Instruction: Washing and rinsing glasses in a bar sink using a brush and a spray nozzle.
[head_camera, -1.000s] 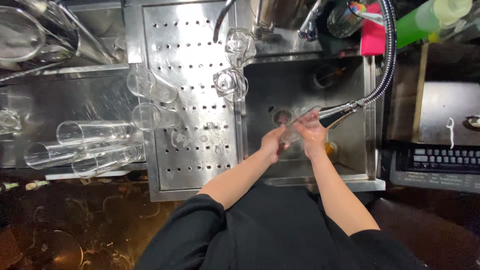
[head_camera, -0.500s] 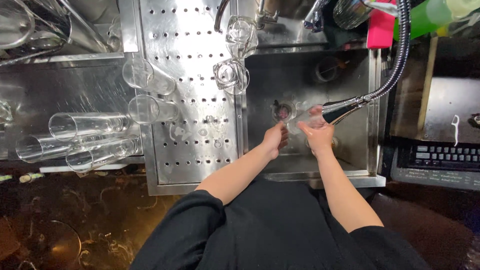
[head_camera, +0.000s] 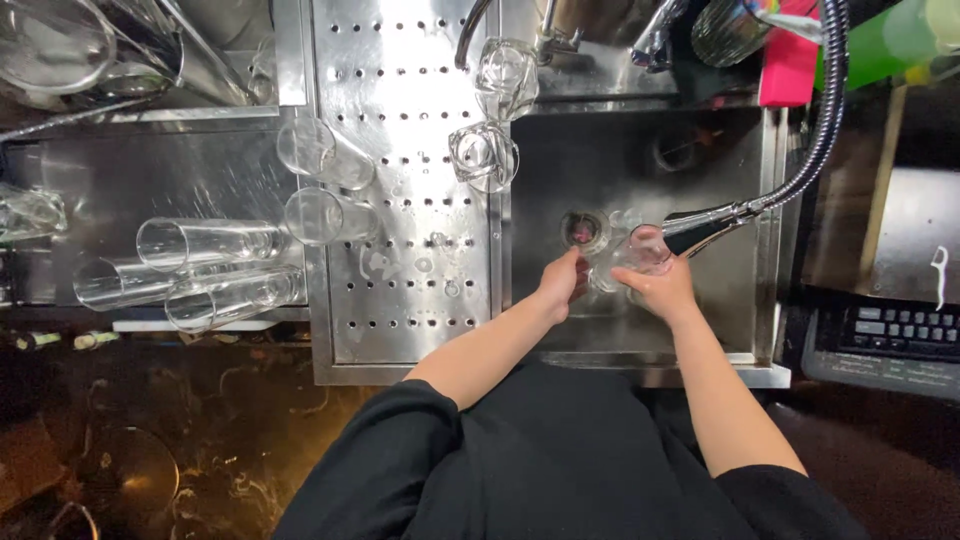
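Over the steel sink (head_camera: 720, 180) both my hands hold one clear drinking glass (head_camera: 628, 258) on its side. My right hand (head_camera: 662, 288) grips it near the rim, right under the nozzle of the flexible spray hose (head_camera: 705, 226). My left hand (head_camera: 563, 282) closes on the glass's base end, just below the sink drain (head_camera: 583, 230).
A perforated steel drainboard (head_camera: 400, 180) left of the sink carries several upturned glasses (head_camera: 484, 156). Tall glasses (head_camera: 205, 242) lie on their sides further left. A pink sponge (head_camera: 787, 70) and a green bottle (head_camera: 885, 40) stand behind the sink. A dark keypad device (head_camera: 885, 345) sits at the right.
Both hands and the glass have shifted slightly toward the sink's middle, staying under the spray nozzle. The view has drifted a little.
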